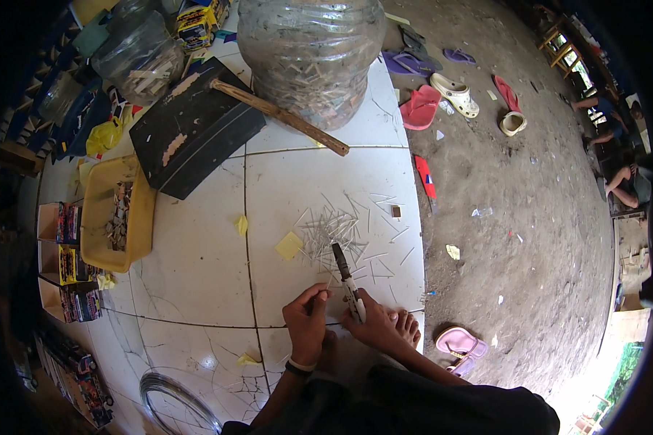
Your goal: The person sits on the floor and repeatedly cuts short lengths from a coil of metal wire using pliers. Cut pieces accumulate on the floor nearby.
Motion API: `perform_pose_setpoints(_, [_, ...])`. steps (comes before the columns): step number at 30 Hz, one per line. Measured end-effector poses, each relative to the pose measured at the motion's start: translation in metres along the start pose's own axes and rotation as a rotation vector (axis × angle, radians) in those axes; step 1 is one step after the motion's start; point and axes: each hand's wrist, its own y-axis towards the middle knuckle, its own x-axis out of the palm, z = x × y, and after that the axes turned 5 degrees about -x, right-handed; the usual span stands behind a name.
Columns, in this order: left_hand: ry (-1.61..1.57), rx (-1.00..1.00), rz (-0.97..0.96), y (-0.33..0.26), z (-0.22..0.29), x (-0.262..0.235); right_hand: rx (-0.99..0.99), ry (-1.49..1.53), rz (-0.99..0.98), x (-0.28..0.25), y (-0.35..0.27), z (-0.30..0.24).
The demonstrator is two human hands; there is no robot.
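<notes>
My right hand (372, 320) is closed round the handles of a pair of pliers (348, 285), whose dark jaws point away from me over a heap of short thin wire pieces (329, 230). My left hand (306, 323), wearing a wristband, is just left of the pliers. Its thumb and forefinger are pinched together, with what looks like one thin wire piece sticking up from them. More wire pieces lie scattered to the right of the heap. A small dark square block (396, 211) and a yellow paper square (289, 246) lie beside the heap.
A hammer with a wooden handle (283, 116) rests across a black box (196, 127). Behind stands a large clear plastic sack (312, 65). At left are a yellow tub (94, 210) and small toy vehicles (72, 264); a wire coil (146, 395) lies nearer. Sandals (463, 341) lie on the dirt floor.
</notes>
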Motion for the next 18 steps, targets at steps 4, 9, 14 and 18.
perform_pose_setpoints(4, [-0.023, 0.012, -0.015, 0.000, 0.000, 0.004, -0.102, 0.101, 0.097, 0.011, 0.003, 0.006])
perform_pose_setpoints(9, [0.023, 0.022, 0.001, -0.001, 0.001, 0.003, -0.019, 0.071, 0.031, 0.012, 0.006, 0.017])
perform_pose_setpoints(14, [0.112, 0.023, 0.081, -0.001, 0.004, -0.003, -0.078, -0.014, 0.017, 0.015, 0.010, 0.017])
perform_pose_setpoints(18, [0.110, -0.020, 0.095, 0.003, 0.010, -0.014, 0.050, -0.263, 0.066, 0.016, 0.013, 0.009])
